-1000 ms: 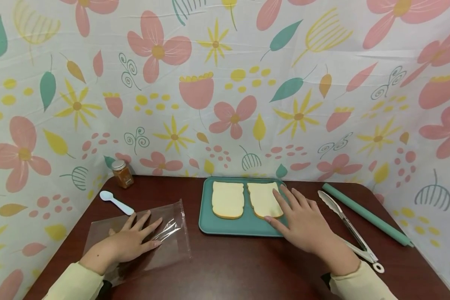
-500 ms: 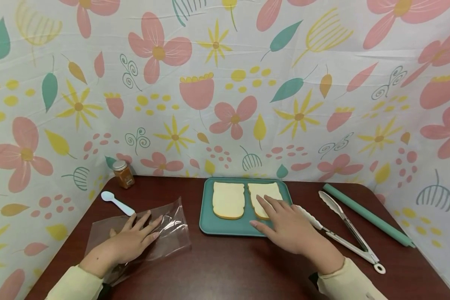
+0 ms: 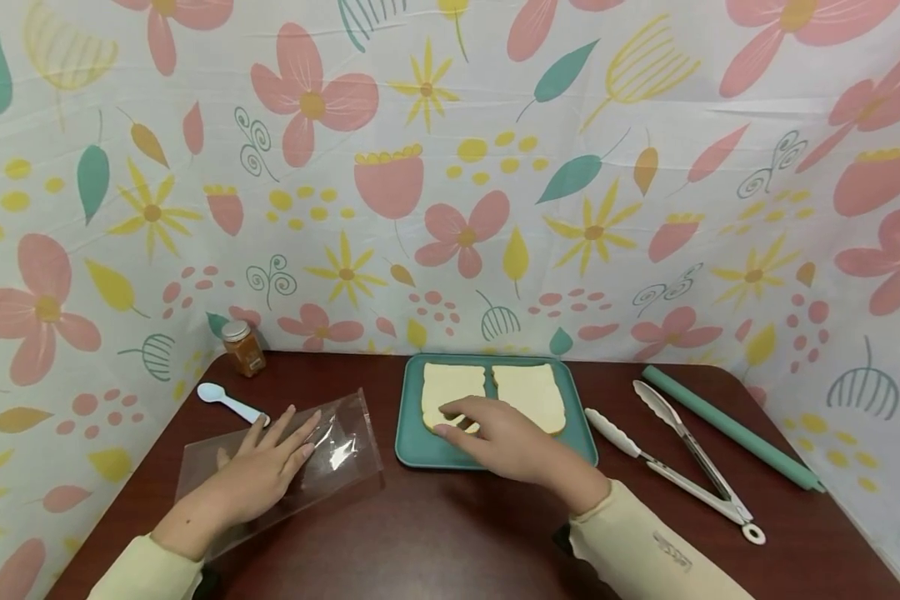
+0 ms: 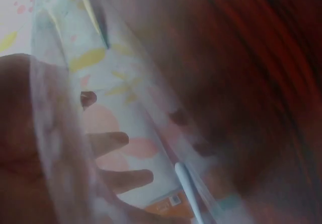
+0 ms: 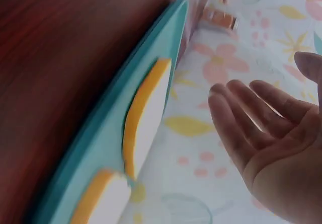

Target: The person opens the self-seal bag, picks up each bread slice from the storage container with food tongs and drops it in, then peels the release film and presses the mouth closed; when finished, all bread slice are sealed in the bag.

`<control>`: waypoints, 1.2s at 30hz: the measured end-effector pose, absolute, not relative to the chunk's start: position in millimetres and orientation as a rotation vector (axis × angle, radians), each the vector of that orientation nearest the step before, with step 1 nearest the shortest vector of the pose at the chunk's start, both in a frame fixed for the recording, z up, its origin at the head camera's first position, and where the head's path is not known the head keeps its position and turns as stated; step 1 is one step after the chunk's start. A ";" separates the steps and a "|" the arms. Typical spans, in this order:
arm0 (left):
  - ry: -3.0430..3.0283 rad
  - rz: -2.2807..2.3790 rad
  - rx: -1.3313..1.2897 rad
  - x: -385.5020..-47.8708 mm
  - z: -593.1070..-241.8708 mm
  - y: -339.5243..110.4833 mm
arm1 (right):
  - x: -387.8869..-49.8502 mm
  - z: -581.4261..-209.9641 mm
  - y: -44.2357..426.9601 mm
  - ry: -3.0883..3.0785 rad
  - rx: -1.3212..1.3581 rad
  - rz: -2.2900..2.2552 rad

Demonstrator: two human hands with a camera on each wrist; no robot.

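On the teal rectangular tray (image 3: 417,451), the nine-o'clock pale bread slice (image 3: 453,383), long axis twelve-to-six, is overhung from five o'clock by the nearer right hand (image 3: 502,439), fingers bent, empty; the clear plastic bag (image 3: 333,467) is touched by the spread left hand (image 3: 251,475).

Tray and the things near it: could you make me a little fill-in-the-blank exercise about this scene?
1. On the tray lie ____ slices of bread.
2. The hand on the clear bag is the person's ____ one.
3. The right hand holds ____.
4. In the head view, the tongs lie to the ____ of the tray.

Missing words: two; left; nothing; right.
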State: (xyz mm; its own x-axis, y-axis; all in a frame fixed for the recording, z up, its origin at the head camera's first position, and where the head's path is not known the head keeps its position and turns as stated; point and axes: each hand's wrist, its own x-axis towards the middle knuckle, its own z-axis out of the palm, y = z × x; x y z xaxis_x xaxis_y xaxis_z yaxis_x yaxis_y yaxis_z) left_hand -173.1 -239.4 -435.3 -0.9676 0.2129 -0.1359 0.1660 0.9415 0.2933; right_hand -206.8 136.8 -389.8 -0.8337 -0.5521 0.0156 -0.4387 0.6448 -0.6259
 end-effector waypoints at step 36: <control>3.189 0.363 0.363 -158.6 -404.6 -204.8 | -240.8 -400.4 8.3 2.416 -0.638 -1.373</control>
